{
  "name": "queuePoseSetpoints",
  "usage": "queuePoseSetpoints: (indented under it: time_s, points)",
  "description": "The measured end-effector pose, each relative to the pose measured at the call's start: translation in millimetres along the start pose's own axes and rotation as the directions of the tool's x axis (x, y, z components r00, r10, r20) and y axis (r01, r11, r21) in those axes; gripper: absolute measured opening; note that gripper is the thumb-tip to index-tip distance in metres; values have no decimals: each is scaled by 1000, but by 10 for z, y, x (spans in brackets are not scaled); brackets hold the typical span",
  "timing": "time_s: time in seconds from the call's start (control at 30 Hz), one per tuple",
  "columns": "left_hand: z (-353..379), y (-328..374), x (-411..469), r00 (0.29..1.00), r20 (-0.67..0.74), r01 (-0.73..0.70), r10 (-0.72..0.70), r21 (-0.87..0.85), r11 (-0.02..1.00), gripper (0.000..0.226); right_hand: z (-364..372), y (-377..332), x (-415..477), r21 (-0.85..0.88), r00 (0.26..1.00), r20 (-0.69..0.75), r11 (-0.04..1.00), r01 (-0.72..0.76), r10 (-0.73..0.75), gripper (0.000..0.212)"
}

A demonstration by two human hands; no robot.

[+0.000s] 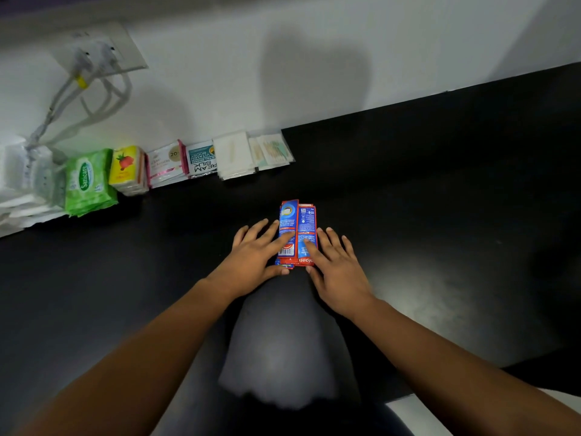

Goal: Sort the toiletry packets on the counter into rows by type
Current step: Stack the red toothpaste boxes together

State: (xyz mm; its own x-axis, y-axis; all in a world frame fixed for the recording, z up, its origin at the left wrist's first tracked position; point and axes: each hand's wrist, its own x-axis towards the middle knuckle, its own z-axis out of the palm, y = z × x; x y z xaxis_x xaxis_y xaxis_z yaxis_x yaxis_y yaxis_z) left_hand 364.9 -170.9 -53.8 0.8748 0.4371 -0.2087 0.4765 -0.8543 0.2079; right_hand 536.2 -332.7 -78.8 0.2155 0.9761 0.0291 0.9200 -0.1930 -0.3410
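Toothpaste packets (298, 220): red-and-blue, two stacks touching side by side, mid-counter (440, 199), well apart from the sorted row at the wall. Row already laid: green wipes pack (89, 182), strawberry packets (127, 168), pink-edged sachets (166, 163), conditioner sachets (201, 158), white packets (234, 154), clear packets (272, 149). Remaining, likely: toothpaste placement. Left hand (251, 256), right hand (336, 265): fingers straight, flat on the stacks, thumbs at the near ends, nothing gripped.
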Motion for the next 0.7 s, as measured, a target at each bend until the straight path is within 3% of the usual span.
queuePoseSetpoints:
  time_s: [0.33,0.7]
  points:
    - [-94,70,507,994,-25,-107,110,105,989,77,-102,256,96,-2,992,-57,993,-116,115,56]
    - [-46,413,1569,981,-195,1,18,96,995,75,-393,1195,771,29,994,-73,996,-85,87,62]
